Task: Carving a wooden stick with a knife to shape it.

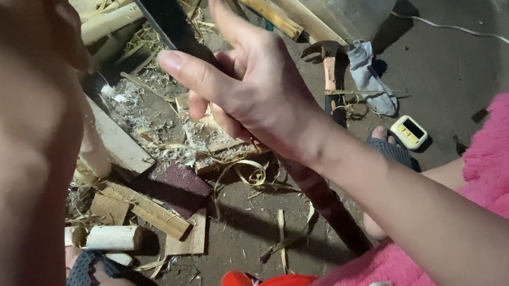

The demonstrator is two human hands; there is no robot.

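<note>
Right hand (253, 89) grips a dark blade (170, 20) above a dirt floor (454, 70) strewn with wood shavings (155, 114).

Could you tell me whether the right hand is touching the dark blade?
Touching: the head view shows the right hand with fingers wrapped around the dark blade.

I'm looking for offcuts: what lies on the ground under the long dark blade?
Under the dark blade: wood shavings, a flat board, a dark red block. The right hand covers the rest.
</note>
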